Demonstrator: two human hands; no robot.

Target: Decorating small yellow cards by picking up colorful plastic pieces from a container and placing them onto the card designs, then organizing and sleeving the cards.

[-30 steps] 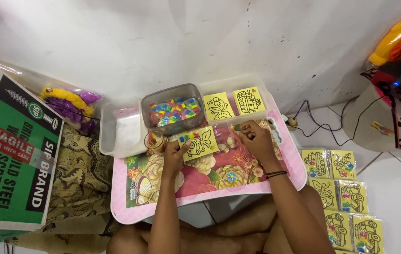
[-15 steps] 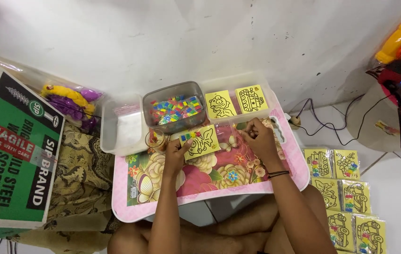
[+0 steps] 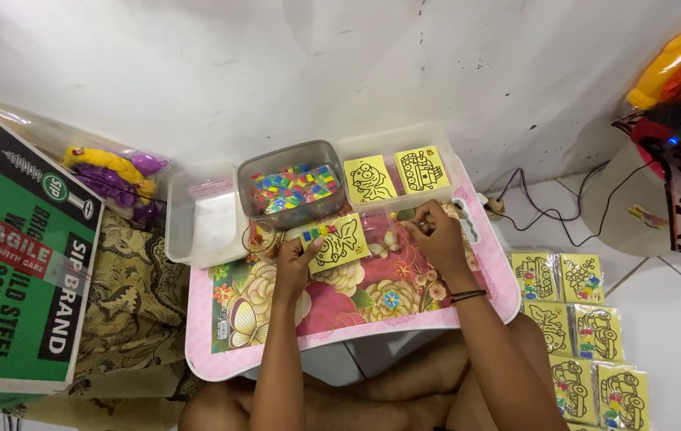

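**Yellow picture card held over a flowered lap tray**

Yellow picture card (image 3: 337, 243), printed with a black outline drawing, lies tilted on the pink flowered tray (image 3: 372, 307) across my lap. My left hand (image 3: 296, 267) grips its lower left corner, thumb on top. My right hand (image 3: 436, 235) sits just right of the card, fingers curled together at the tray's far edge; I cannot tell what, if anything, they pinch.

I judge the card could slide, because only one corner is pinned and it is tilted. The small glass cup (image 3: 261, 237) just beside my left hand could be knocked over by a nudge.

Beyond the hands, a grey tub of tiny coloured pieces (image 3: 292, 190) stands at the tray's far edge, with two more yellow cards (image 3: 395, 174) in a clear bin beside it. An empty clear container (image 3: 201, 219) is left of the tub. Wrapped card packs (image 3: 580, 335) lie on the floor to my right, a green carton (image 3: 21, 255) to my left.
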